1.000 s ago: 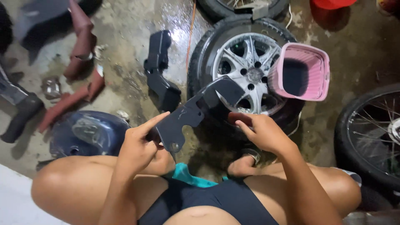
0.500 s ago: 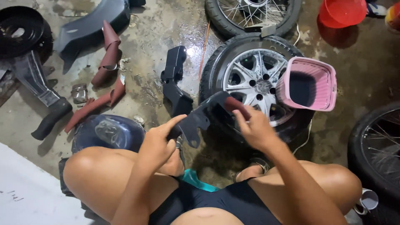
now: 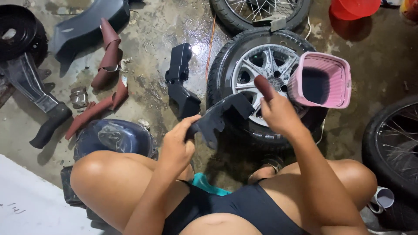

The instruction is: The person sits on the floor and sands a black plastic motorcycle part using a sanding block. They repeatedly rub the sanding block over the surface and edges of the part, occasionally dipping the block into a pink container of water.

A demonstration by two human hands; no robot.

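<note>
I sit low over a wet concrete floor with my knees apart. My left hand [image 3: 177, 146] grips the near end of a black, notched plastic panel [image 3: 222, 116]. My right hand [image 3: 275, 111] is at the panel's far end and holds a folded piece of reddish-brown sandpaper [image 3: 263, 87] that sticks up between the fingers. Just behind the panel lies a tyre with a silver alloy wheel [image 3: 257, 69], flat on the floor.
A pink plastic basket [image 3: 324, 80] rests on the wheel's right side. A black plastic bracket [image 3: 180, 80] lies left of the tyre. Sandpaper strips [image 3: 109, 56], black fairing parts [image 3: 82, 28], a dark blue tank [image 3: 115, 139], spoked wheels [image 3: 394, 143] and a red container [image 3: 355, 8] surround me.
The view has shifted right and down. My right hand has lifted from the panel's underside to its far end, with the sandpaper now sticking upward. The panel has tilted flatter.
</note>
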